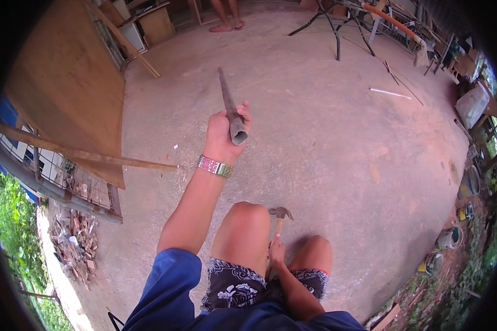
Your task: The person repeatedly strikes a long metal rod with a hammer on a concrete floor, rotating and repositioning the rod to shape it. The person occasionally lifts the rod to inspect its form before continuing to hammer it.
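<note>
My left hand [220,132] is closed around a dull grey metal pipe [228,94], held out over the concrete floor with one hollow end toward me and the other pointing away; a metal watch [215,166] is on that wrist. Lower down, between my bare knees, my right hand [277,252] grips the wooden handle of a claw hammer [280,212], whose dark head is upward. The lower part of the handle is mostly hidden by my leg and hand.
A plywood panel [66,105] and wooden batten [121,161] stand at left, beside a rubble pile [77,248]. Another person's sandalled feet [226,26] are at the top. Black metal legs [337,41] and thin rods [390,92] are upper right. Buckets [449,237] line the right edge.
</note>
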The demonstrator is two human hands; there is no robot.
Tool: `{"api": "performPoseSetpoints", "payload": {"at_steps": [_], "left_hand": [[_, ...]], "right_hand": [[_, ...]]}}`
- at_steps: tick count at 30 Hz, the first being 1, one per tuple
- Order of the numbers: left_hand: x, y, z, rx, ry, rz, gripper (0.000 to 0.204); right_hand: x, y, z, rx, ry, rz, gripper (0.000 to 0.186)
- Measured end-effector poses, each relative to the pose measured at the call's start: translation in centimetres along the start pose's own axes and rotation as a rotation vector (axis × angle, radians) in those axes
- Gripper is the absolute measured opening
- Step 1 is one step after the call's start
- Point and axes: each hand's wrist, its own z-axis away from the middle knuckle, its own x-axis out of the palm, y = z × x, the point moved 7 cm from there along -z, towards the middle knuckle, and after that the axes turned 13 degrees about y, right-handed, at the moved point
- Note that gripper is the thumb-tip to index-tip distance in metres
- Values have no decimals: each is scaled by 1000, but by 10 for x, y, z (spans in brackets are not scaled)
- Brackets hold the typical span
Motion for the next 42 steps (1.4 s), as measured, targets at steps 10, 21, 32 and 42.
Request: {"api": "performPoseSetpoints", "payload": {"at_steps": [10,21,32,42], "left_hand": [[-40,27,3,85,221,-335,28],[-343,119,50,427,517,-1816,41],[-518,109,115,875,796,-2187,36],[-538,94,122,371,970,-2426,45]], "right_hand": [[1,4,-8,-64,-22,-24,68],[-7,32,-6,-282,-155,81,65],[-15,23,16,-79,-99,119,61],[-27,22,24,-24,-95,124,58]]}}
